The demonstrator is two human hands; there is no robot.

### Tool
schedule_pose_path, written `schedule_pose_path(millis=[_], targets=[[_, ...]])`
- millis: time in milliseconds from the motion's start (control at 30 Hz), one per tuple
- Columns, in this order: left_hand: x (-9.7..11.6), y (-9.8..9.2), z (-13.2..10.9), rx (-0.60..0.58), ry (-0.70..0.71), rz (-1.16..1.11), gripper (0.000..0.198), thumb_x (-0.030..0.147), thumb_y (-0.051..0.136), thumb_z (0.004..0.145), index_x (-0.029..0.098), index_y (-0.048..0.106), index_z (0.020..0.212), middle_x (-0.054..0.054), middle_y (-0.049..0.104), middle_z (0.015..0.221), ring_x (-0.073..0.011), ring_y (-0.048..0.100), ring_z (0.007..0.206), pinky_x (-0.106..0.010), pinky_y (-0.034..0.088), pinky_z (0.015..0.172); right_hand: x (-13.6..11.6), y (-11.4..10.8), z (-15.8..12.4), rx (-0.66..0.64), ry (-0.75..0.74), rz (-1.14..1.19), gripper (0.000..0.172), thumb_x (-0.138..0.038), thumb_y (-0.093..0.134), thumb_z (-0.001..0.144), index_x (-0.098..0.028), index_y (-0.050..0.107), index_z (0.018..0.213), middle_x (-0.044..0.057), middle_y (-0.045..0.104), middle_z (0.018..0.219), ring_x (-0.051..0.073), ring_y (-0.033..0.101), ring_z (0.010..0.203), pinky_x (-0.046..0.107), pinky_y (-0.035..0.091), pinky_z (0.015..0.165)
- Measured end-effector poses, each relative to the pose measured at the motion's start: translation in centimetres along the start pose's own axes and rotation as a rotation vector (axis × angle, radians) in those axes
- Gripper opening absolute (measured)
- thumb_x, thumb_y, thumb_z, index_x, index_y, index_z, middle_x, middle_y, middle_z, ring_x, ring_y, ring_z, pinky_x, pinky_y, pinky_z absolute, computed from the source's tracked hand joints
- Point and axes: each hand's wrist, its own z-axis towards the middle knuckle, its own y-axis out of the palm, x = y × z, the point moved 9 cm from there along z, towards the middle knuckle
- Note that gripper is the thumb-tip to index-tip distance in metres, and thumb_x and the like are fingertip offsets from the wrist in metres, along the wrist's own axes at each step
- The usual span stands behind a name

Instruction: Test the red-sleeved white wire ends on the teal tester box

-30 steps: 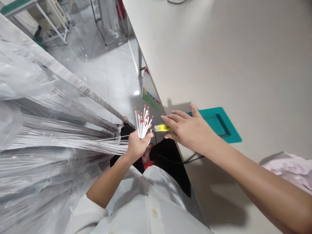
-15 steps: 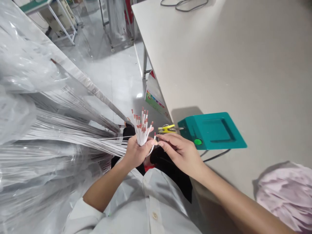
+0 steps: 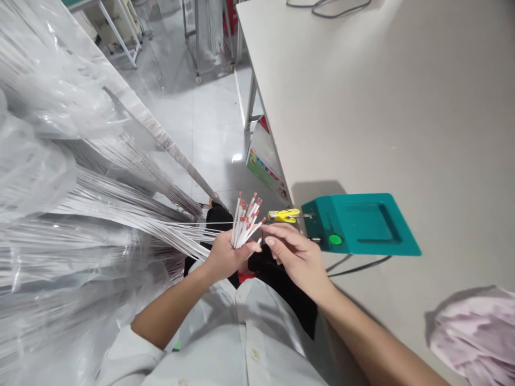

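Note:
My left hand (image 3: pixel 225 256) is closed around a bundle of white wires (image 3: pixel 243 230) whose bare copper ends fan upward. One wire end (image 3: pixel 259 242) sticks out by my left thumb, apart from the bunch. Just right of it is my right hand (image 3: pixel 300 257), thumb and forefinger slightly apart near that end, the other fingers loosely curled. Beyond the right fingertips, a yellow clip (image 3: pixel 284 215) is on a metal rod of a teal device (image 3: pixel 362 222) with a green button (image 3: pixel 335 239).
Long bundles of white wires (image 3: pixel 120 209) under clear plastic (image 3: pixel 36 177) fill the left side. The pale table (image 3: pixel 382 107) on the right bears a pink cloth (image 3: pixel 475 332) and black cable (image 3: pixel 341 10). A printed box (image 3: pixel 265 163) stands below its edge.
My right fingers have shifted slightly down from the single wire end, which has dropped beside my left thumb. The wire bundle leans more to the right. The view has shifted slightly.

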Motion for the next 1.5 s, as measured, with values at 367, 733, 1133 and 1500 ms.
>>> schedule_pose_path(millis=[367,733,1133,1500], targets=[[-0.1,1.5,-0.2,-0.081,0.037,0.113,0.029,0.040,0.065,0.073,0.013,0.066,0.063,-0.001,0.059,0.056,-0.0101,0.050,0.052,-0.022,0.042,0.051,-1.3,1.2,0.2,-0.025,-0.074,-0.125,0.021,-0.029,0.056,0.083,-0.019,0.064,0.066,0.002,0.061,0.066,0.014,0.058,0.061,0.027,0.049,0.059],[0.1,-2.5,0.0,0.300,0.031,-0.101,0.035,0.044,0.057,0.079,0.013,0.069,0.090,-0.006,0.070,0.073,-0.0104,0.058,0.051,-0.024,0.048,0.055,-0.1,1.2,-0.2,-0.046,0.014,-0.084,0.027,-0.032,0.051,0.086,-0.020,0.057,0.063,0.000,0.055,0.062,0.012,0.053,0.054,0.025,0.046,0.055],[2.7,-0.3,-0.8,0.168,0.260,0.272,0.021,0.026,0.058,0.079,0.018,0.071,0.093,-0.008,0.069,0.096,-0.0201,0.064,0.090,-0.029,0.047,0.083,-0.7,2.5,-0.7,-0.180,-0.139,-0.237,0.014,-0.022,0.052,0.086,-0.020,0.066,0.085,0.005,0.064,0.079,0.014,0.061,0.068,0.029,0.051,0.064],[2.4,-0.9,-0.8,0.220,0.188,0.273,0.015,0.023,0.061,0.075,0.017,0.072,0.082,-0.005,0.072,0.086,-0.0182,0.065,0.080,-0.027,0.049,0.076,0.6,0.5,-0.1,-0.017,0.106,0.008,0.016,-0.036,0.063,0.078,-0.020,0.067,0.079,0.002,0.064,0.075,0.010,0.056,0.050,0.024,0.050,0.046]])
